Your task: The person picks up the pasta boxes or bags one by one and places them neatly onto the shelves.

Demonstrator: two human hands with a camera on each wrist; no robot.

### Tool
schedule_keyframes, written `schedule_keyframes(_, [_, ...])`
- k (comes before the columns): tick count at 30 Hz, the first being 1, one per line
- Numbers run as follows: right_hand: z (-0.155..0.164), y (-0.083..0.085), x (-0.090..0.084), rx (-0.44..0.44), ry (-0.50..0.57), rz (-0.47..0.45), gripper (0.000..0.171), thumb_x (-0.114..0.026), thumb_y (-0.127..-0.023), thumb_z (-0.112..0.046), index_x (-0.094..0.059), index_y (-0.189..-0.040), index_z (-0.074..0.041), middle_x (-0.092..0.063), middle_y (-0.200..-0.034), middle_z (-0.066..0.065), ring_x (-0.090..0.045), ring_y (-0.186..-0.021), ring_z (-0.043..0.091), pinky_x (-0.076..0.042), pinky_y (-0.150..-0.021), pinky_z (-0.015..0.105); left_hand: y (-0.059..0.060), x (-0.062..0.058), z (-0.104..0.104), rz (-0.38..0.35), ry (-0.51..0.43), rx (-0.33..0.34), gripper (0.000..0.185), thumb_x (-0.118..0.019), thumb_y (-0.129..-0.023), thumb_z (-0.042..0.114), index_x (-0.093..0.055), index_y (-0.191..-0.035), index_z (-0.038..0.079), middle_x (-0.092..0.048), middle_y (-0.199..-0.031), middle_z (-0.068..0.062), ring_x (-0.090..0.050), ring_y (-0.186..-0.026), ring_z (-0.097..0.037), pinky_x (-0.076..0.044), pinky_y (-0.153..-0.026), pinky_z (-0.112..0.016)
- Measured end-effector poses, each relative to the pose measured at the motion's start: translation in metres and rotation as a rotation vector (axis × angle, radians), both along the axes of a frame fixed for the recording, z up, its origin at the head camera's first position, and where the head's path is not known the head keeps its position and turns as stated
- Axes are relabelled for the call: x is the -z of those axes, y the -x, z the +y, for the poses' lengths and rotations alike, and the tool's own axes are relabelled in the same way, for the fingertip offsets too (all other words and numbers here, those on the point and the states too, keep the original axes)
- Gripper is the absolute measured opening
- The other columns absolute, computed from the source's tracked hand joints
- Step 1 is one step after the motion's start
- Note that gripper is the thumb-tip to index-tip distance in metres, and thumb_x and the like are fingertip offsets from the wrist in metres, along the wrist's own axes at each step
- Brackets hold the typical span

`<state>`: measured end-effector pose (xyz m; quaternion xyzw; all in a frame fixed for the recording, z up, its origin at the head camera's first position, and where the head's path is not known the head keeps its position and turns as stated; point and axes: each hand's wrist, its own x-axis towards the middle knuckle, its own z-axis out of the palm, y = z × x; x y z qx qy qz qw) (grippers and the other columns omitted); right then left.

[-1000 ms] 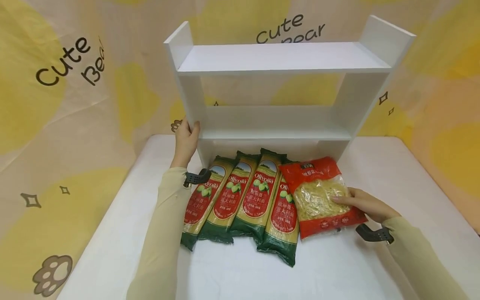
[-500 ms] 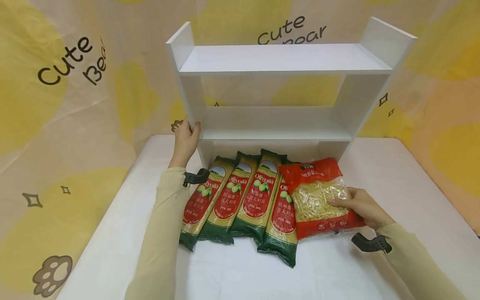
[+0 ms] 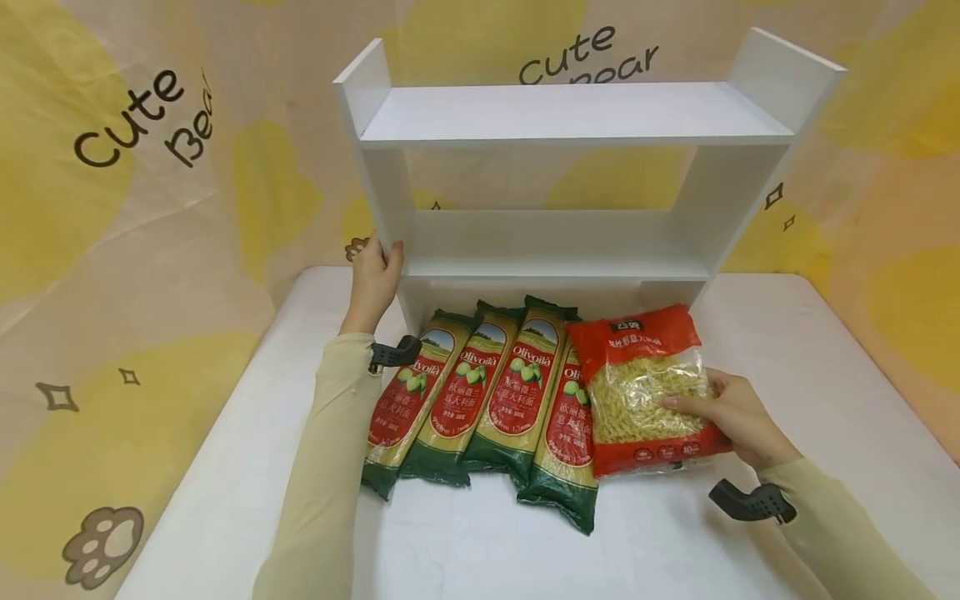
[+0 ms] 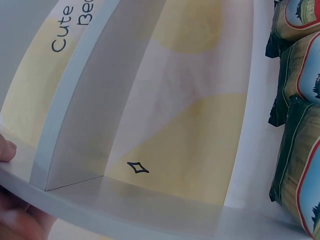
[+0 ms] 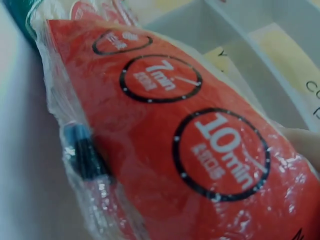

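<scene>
Now: left hand [image 3: 372, 275] grips shelf [image 3: 570, 117] side | right hand [image 3: 738, 417] holds red bag [image 3: 645, 387], fingers curled round its edge, by table [image 3: 787, 350] middle

red bag [image 5: 200, 150] — blurred, cropped, left hand [image 4: 12, 200] mostly cut off

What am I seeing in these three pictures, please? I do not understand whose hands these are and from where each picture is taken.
A person wears three cameras: one on the head, one on each wrist. The head view shows a white table with a white shelf unit. The left hand grips the shelf's left side panel. Four green spaghetti packs lie side by side. The right hand holds the red pasta bag at its right edge. The left wrist view looks under the shelf; the right wrist view shows the red bag close up.
</scene>
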<state>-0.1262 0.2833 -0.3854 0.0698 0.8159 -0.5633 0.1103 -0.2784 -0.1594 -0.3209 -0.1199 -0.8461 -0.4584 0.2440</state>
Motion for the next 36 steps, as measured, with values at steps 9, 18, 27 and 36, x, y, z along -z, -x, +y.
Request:
schedule_keyframes(9, [-0.01,-0.007,-0.021,0.019,0.049,0.073,0.049,-0.073,-0.084,-0.022,-0.052,-0.122,0.001,-0.066,-0.087,-0.007,-0.064,-0.077,0.013,-0.055,-0.067,0.034,0.003,0.001,-0.004,-0.008,-0.018,0.015,0.034,-0.046,-0.098,0.01,-0.049,-0.125,-0.01,-0.058,-0.116,-0.031,-0.059,-0.104,-0.041,-0.047,-0.084,-0.052])
schedule_keyframes(18, [-0.018,-0.013,-0.042,0.073,0.177,0.105,0.032,-0.07,-0.086,-0.015,-0.055,-0.113,-0.013,-0.067,-0.089,-0.008,-0.065,-0.077,0.011,-0.055,-0.066,0.032,0.002,0.001,-0.004,0.014,-0.009,0.012,0.031,-0.046,-0.097,0.008,-0.051,-0.121,-0.011,-0.061,-0.108,-0.032,-0.06,-0.097,-0.04,-0.047,-0.08,-0.051])
schedule_keyframes(27, [-0.024,-0.029,-0.056,0.065,0.235,0.107,0.027,-0.068,-0.086,-0.008,-0.057,-0.108,-0.018,-0.068,-0.09,-0.005,-0.066,-0.077,0.015,-0.056,-0.064,0.035,0.002,0.004,-0.001,0.012,0.005,0.026,0.03,-0.046,-0.097,0.008,-0.051,-0.119,-0.012,-0.062,-0.099,-0.032,-0.061,-0.085,-0.039,-0.048,-0.071,-0.049])
schedule_keyframes(36, [-0.033,-0.045,-0.083,0.026,0.336,0.19,0.032,-0.063,-0.085,0.005,-0.067,-0.104,-0.02,-0.07,-0.09,0.001,-0.068,-0.073,0.02,-0.056,-0.06,0.037,0.005,0.005,-0.003,0.009,-0.015,0.026,0.032,-0.046,-0.097,0.009,-0.051,-0.123,-0.01,-0.061,-0.106,-0.031,-0.062,-0.091,-0.039,-0.049,-0.074,-0.05])
